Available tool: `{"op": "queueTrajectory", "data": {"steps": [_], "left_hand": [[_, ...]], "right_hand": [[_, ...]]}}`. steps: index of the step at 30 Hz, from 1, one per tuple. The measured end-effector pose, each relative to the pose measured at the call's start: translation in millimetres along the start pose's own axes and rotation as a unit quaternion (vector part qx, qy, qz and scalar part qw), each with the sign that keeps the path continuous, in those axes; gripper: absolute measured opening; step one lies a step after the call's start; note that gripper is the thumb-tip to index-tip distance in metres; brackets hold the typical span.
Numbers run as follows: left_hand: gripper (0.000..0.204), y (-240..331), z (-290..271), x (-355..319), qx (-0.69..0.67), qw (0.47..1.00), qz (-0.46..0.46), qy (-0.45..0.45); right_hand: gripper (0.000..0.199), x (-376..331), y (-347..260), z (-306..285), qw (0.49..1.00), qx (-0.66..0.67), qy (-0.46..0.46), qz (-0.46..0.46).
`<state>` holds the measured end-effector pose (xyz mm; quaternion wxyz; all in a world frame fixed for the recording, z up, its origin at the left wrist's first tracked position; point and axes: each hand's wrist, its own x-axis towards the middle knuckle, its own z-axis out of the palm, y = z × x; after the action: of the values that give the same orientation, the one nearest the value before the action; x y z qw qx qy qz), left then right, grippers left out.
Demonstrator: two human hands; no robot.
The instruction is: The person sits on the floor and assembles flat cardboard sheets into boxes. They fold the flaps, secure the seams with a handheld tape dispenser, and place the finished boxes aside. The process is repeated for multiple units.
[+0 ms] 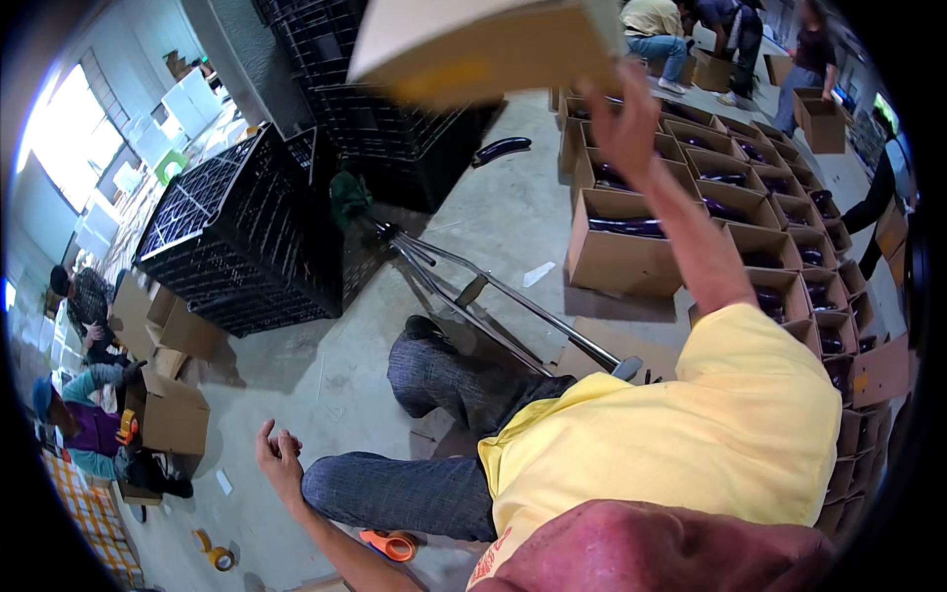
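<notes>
Overhead, right hand [623, 116] gripping flat cardboard [488, 44], arm outstretched.

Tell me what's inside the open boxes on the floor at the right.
The open boxes hold dark purple eggplants, lying lengthwise near the top. What lies beneath them cannot be seen, and the farther boxes are too small to tell. The right hand lifts a cardboard piece above them.
</notes>
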<state>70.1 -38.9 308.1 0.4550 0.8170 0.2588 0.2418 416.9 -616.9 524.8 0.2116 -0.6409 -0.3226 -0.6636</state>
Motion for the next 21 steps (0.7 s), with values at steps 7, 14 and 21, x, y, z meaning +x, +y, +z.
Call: {"op": "queueTrajectory", "data": {"steps": [7, 14, 21], "left_hand": [[0.041, -19, -47, -19, 0.035, 0.999, -0.001, -0.022], [0.043, 54, -5, -28, -0.216, 0.958, -0.032, -0.184], [0.048, 31, -17, -55, -0.325, 0.928, -0.036, -0.178]], "right_hand": [[0.067, -23, 215, 83, 0.942, -0.265, -0.014, 0.208], [0.063, -265, 116, 259, 0.872, 0.115, -0.369, 0.301], [0.050, -326, -319, 335, 0.640, 0.381, -0.661, 0.091]]}}
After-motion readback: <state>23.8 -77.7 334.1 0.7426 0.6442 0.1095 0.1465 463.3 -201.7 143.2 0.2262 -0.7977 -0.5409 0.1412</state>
